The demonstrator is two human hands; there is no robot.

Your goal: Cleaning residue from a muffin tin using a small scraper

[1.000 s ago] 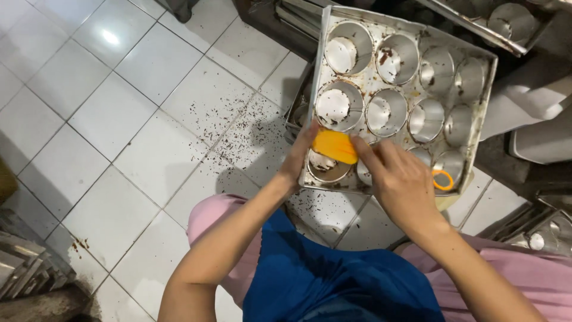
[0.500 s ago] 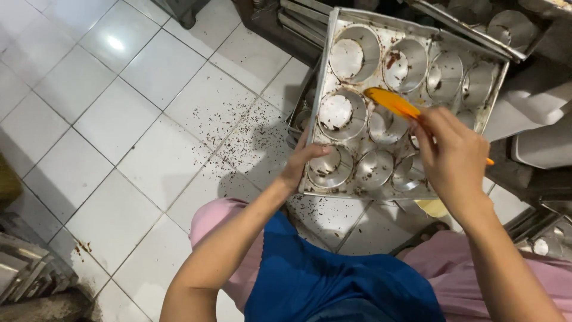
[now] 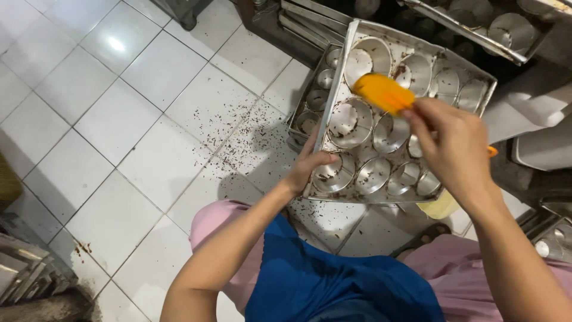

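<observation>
My right hand [image 3: 456, 146] blocks part of what I'm working on: its fingers are closed around the handle of an orange scraper [image 3: 384, 92], and only the blade and a small orange end past my wrist show, so the handle itself is hidden. The blade sits over the far middle of the metal baking tray [image 3: 333, 89], above one of its round cups. My left hand [image 3: 310, 164] clamps the tray's near left edge, thumb on the inside wall and the other fingers tucked under, out of sight. I count about twelve cups in the tray, in three rows of four, though my right hand covers at least one and I cannot be sure. A second tray [image 3: 310, 98] lies underneath to the left, mostly covered, with four small cups showing. Dark crumbs [image 3: 223, 128] are scattered on the white floor tiles [image 3: 119, 137] left of the trays. More metal trays [image 3: 506, 30] along the far edge are cut off.
</observation>
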